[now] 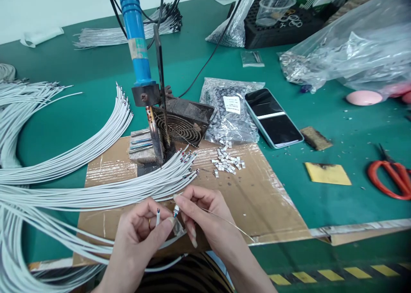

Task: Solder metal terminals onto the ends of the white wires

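My left hand [139,231] is closed on a white cable [158,218], whose stripped end pokes up between the fingers. Fine coloured wires show at my left thumb tip, against a small white connector [176,209]. That connector is pinched between the thumb and fingers of my right hand [210,211]. A thin pale wire [229,222] trails from my right hand towards the cardboard's front edge. Just behind my hands lies a bundle of white cables [128,192] with stripped ends. Small white connectors [227,160] are scattered on the cardboard [257,199].
A blue-handled soldering iron [138,49] stands clamped upright behind the cables, beside a dark fan [180,124]. Further right are a bag of parts [231,109], a phone [272,117], a yellow sponge [327,173] and red-handled scissors [390,177]. More cable bundles [80,152] curve along the left.
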Demonstrator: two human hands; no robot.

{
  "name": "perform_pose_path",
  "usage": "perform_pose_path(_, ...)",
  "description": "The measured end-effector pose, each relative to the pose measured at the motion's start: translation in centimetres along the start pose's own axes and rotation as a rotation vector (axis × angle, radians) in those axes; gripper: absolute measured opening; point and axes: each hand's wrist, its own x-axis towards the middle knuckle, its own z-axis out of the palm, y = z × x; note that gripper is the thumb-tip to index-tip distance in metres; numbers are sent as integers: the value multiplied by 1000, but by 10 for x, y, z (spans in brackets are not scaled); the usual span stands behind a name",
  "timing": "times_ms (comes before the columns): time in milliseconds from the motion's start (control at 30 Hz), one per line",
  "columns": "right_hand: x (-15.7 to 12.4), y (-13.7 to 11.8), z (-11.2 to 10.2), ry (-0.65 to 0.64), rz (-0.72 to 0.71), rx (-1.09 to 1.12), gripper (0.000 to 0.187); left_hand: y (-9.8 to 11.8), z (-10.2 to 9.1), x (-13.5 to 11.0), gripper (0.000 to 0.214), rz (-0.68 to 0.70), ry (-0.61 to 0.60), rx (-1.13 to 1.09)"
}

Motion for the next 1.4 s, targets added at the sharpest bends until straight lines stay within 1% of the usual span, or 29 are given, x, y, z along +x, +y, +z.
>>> perform_pose_path(233,-2,-1,0,11,-41,4,48,1,1,0,40,-7,-5,-10)
perform_pose_path(400,-7,-2,3,106,-64,-97,50,-1,-1,0,39,-16,-5,1)
perform_pose_path(533,-9,-3,6,174,-115,-130,51,-1,-1,1,39,-20,-12,2)
perform_pose_path(633,-13,-7,9,196,-146,-122,47,-1,0,1,39,-15,-12,-10)
perform_pose_path(833,-22,-15,17,246,-116,-172,38,0,0,1,39,-13,-7,-21)
perform_pose_path(900,-22,-14,16,263,-155,-193,35,-2,-1,2,37,-19,-14,-21)
perform_pose_path(933,-21,-13,13,286,-203,-205,30,-4,-1,2,36,-32,-20,-16)
perform_pose_path(1000,-20,-13,2,326,-351,-209,25,-9,-2,2,34,-68,-48,11)
perform_pose_path(1033,-19,-15,-7,331,-429,-194,29,-12,-2,2,33,-70,-76,34)
perform_pose_path(1067,-19,-18,-16,314,-500,-166,36,-15,-3,2,31,-53,-111,63)
perform_pose_path(1133,-20,-24,-36,354,-543,-129,52,-21,-5,2,27,24,-195,123)
perform_pose_path(1167,-20,-27,-46,424,-570,-184,54,-23,-6,1,26,68,-233,143)
perform_pose_path(1200,-21,-29,-55,514,-585,-294,55,-26,-9,1,25,96,-262,152)
perform_pose_path(1233,-22,-31,-63,588,-581,-453,49,-28,-12,0,26,96,-281,145)
perform_pose_path(1267,-22,-31,-69,641,-577,-619,41,-31,-15,-2,29,69,-292,126)
perform_pose_path(1333,-21,-30,-78,667,-563,-815,24,-36,-21,-5,37,-36,-295,81)
perform_pose_path(1400,-16,-27,-82,644,-564,-904,17,-39,-25,-9,45,-141,-286,60)
